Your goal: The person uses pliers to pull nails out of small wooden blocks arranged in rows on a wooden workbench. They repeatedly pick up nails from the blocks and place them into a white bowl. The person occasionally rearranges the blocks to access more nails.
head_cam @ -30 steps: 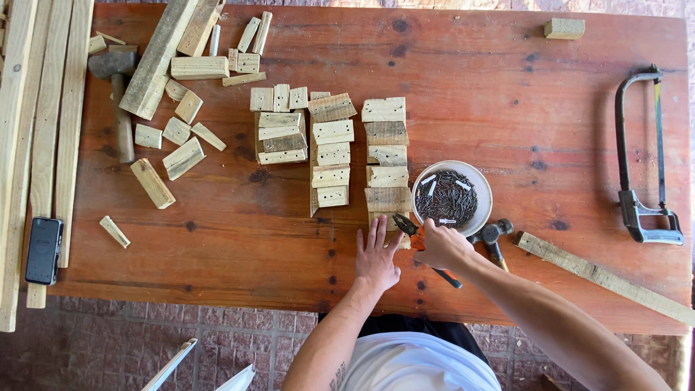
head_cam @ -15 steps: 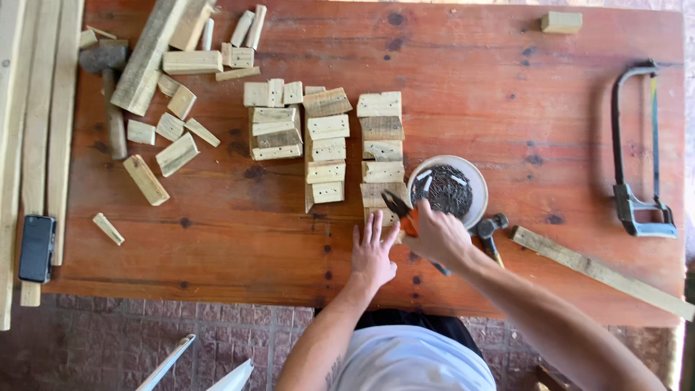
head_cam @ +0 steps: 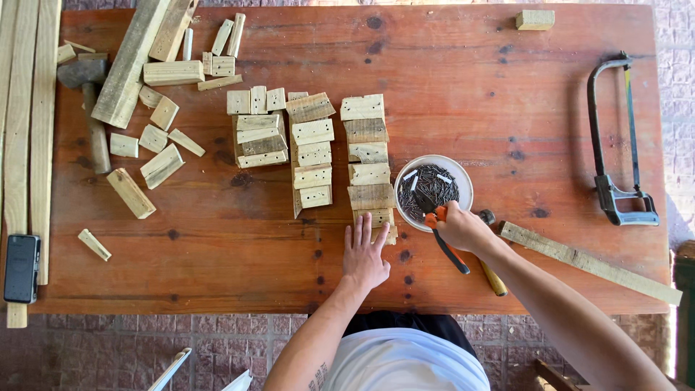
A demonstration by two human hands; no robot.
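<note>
Planks of the reddish wooden bench (head_cam: pixel 507 94) carry rows of pale cut wood blocks (head_cam: pixel 369 163); left hand (head_cam: pixel 364 255) lies flat, fingers apart, steadying itself (holding nothing), while right hand (head_cam: pixel 463 230) grips orange-handled pliers (head_cam: pixel 443 235), nose reaching into the white bowl of dark nails (head_cam: pixel 433 191).

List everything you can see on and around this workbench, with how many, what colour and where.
Table: one, reddish wood, fills the view.
Wood blocks: many, pale, centre and upper left.
Bowl of nails: one, white, dark nails, right of centre.
Pliers: one, orange and black, tip in the bowl.
Hammer: one, dark head, left.
Hacksaw: one, black, right.
Long planks: several, pale, left edge.
Phone: one, black, lower left.
Left hand: flat on the table.
Right hand: gripping the pliers.
</note>
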